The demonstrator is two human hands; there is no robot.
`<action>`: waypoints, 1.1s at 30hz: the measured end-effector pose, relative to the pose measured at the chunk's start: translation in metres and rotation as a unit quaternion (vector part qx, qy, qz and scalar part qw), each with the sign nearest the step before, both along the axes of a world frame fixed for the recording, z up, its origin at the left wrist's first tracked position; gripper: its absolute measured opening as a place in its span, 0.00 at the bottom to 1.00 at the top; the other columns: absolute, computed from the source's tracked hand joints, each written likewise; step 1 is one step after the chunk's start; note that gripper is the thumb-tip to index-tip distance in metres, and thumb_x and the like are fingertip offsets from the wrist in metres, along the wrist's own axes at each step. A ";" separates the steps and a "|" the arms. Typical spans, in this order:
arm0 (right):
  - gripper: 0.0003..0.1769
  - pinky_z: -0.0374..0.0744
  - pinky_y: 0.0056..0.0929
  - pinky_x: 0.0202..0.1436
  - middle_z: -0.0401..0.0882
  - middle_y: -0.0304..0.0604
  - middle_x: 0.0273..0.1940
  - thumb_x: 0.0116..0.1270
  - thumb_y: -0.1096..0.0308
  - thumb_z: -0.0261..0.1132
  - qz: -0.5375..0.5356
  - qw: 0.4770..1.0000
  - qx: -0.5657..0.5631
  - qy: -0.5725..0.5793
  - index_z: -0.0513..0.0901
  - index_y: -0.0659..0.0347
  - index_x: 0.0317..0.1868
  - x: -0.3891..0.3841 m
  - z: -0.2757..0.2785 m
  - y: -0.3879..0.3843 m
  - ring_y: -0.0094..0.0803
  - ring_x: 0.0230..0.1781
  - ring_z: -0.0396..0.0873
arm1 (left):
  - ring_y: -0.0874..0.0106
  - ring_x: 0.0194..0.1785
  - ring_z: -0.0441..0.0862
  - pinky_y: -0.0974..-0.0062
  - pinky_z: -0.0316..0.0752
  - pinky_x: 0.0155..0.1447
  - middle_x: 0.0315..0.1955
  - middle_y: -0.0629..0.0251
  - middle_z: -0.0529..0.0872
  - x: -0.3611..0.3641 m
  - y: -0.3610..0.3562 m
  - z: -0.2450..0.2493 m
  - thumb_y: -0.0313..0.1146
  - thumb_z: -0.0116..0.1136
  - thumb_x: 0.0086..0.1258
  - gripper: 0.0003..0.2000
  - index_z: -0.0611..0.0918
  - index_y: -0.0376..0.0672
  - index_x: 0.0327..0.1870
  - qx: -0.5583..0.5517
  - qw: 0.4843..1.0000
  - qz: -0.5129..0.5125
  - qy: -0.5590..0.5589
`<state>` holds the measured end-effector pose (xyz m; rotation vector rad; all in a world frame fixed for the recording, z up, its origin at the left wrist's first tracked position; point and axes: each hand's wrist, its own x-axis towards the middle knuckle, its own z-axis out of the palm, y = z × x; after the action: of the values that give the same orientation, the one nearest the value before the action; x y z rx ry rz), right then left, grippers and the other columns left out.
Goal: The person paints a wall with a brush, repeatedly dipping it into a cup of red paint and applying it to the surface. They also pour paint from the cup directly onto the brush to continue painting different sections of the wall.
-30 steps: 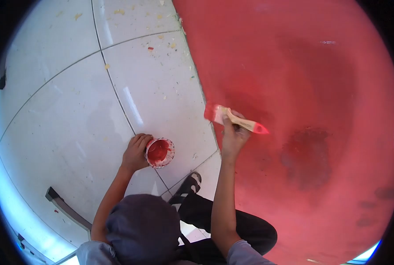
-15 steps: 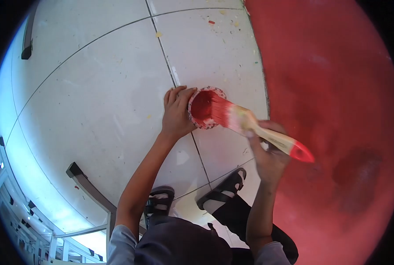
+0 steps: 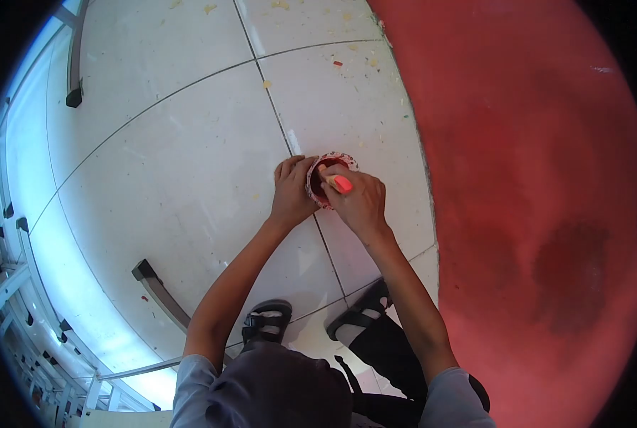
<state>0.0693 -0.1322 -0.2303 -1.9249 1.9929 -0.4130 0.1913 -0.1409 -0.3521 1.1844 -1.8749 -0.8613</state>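
A round paint cup (image 3: 341, 156) with a red-smeared, speckled rim stands on the white tiles, red inside. My left hand (image 3: 294, 191) is closed around its left side. Over the cup, my right hand (image 3: 362, 202) grips a paintbrush (image 3: 341, 184) with a wooden handle and red tip. The handle points up toward me, and the bristles are down in the cup, hidden by the hand and handle.
To the right is a red-painted wall or panel (image 3: 490, 143) with darker patches. Paint flecks dot the tiled floor (image 3: 176, 171). Metal legs with black feet (image 3: 158, 282) stand at the left, with more metal frames beyond. My sandalled feet (image 3: 267, 321) are below.
My right hand has moved left to the cup, turning the paintbrush upright with its bristles inside. My left hand keeps hold of the cup. The view has shifted slightly.
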 end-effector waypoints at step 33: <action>0.15 0.77 0.37 0.50 0.81 0.45 0.54 0.74 0.62 0.56 -0.193 0.335 0.005 -0.922 0.79 0.56 0.56 -0.078 0.037 0.025 0.42 0.47 0.81 | 0.56 0.47 0.81 0.62 0.74 0.54 0.44 0.54 0.84 0.086 -0.159 0.006 0.39 0.78 0.47 0.28 0.80 0.38 0.50 -0.051 0.997 0.055 0.024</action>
<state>-0.0087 -0.1073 -0.1931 0.0975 0.4722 -1.5781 0.2771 -0.3002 -0.3465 1.1812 -1.7766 -0.7187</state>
